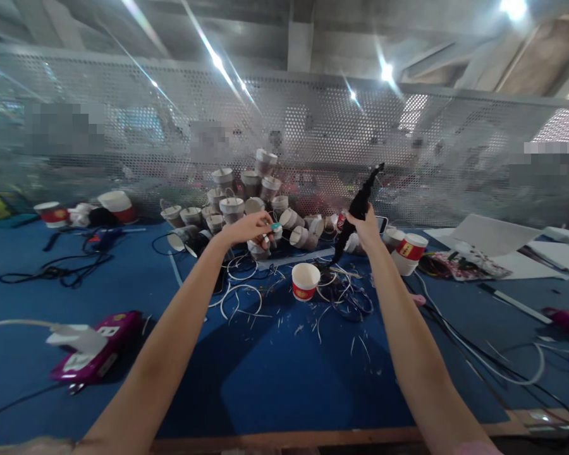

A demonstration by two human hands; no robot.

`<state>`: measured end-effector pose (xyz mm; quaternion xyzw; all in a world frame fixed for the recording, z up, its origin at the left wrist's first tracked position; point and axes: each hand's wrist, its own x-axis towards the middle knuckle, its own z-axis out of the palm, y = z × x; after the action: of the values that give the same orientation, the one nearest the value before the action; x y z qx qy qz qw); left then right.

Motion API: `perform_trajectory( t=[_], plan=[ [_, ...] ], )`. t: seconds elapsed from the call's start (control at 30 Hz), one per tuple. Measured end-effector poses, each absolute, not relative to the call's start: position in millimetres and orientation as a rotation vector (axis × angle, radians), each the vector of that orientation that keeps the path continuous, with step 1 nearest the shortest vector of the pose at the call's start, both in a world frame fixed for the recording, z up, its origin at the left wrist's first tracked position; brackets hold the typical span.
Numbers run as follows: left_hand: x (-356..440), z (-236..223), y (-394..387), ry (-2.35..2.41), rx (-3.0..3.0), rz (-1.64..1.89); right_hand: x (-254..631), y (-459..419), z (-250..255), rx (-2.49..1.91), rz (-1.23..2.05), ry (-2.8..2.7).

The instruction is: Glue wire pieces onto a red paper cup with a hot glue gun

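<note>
My left hand [249, 229] reaches to the foot of a heap of paper cups [246, 196] and grips one cup [265, 243] there with closed fingers. My right hand [367, 230] is closed around a black glue gun [358, 208], its nozzle pointing up and to the right. A single upright red-and-white cup [305, 280] stands on the blue table [275, 379] between my arms, amid white paper rings and strips [239, 297].
A pink power strip [97, 351] with a white plug lies near left. Black cables [52, 272] and cups [116, 205] sit far left. More cups [408, 249], papers [483, 237] and cables [502, 373] lie right. A perforated metal screen [408, 145] backs the table.
</note>
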<state>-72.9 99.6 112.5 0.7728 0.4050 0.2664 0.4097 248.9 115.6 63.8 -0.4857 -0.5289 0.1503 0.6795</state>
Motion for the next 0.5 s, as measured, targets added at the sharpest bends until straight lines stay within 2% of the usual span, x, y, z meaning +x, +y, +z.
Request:
perform_trajectory(
  t=[0.07, 0.17, 0.27, 0.4, 0.5],
  plan=[
    [-59.8, 107.7, 95.0, 1.137, 2.211, 0.609, 235.7, 110.6, 72.2, -0.999, 0.448, -1.183],
    [-40.2, 99.7, 85.5, 1.313, 2.592, 0.722, 213.3, 97.8, 86.7, -0.842, 0.561, -1.204],
    [-22.5, 88.9, 79.9, 1.199, 2.755, 0.794, 193.3, 82.0, 99.3, -0.711, 0.753, -1.186],
    [-4.2, 68.8, 84.7, 0.84, 2.438, 0.796, 176.2, 63.7, 109.2, -0.551, 1.03, -1.169],
    [2.0, 57.1, 91.5, 0.849, 2.208, 0.774, 170.6, 58.9, 109.6, -0.497, 1.105, -1.171]
  ],
)
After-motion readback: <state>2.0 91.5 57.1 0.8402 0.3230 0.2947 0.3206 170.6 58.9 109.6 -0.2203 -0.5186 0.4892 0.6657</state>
